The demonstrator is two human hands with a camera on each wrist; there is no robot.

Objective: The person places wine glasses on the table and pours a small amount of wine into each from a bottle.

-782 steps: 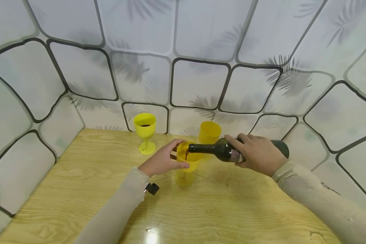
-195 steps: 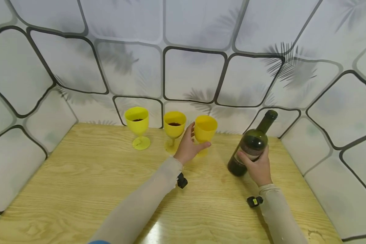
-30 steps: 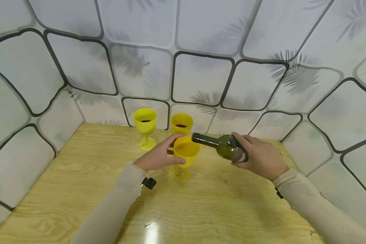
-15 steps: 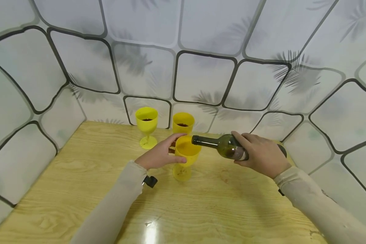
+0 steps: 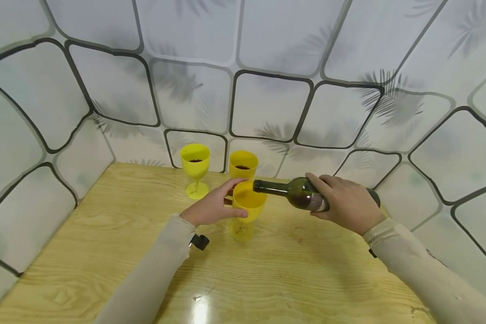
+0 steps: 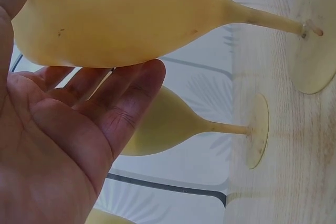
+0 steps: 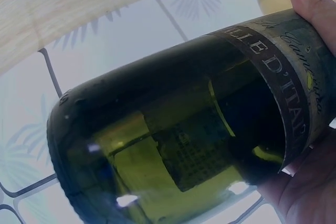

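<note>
My left hand (image 5: pixel 214 204) holds the bowl of a yellow goblet (image 5: pixel 249 202), thumb on the near side and fingers on the far side. The goblet stands upright, its foot on the wooden table. My right hand (image 5: pixel 346 202) grips a dark green wine bottle (image 5: pixel 299 192) round its labelled body. Tilted nearly level, the bottle has its mouth just over the goblet's right rim. I see no clear stream at the mouth. In the right wrist view the bottle's base (image 7: pixel 131 145) looks mostly see-through, with dark liquid nearer the label.
Behind, a lighter yellow goblet (image 5: pixel 195 164) and another yellow goblet (image 5: pixel 243 163) hold dark liquid. The second is partly hidden by the held goblet. Patterned walls (image 5: pixel 271 108) enclose the wooden table (image 5: pixel 267 279) at the back and sides.
Since 6.5 seconds ago, the right-hand goblet has come forward and left, and the bottle has gone from near upright to almost level. Over the last second, the bottle tips slightly further.
</note>
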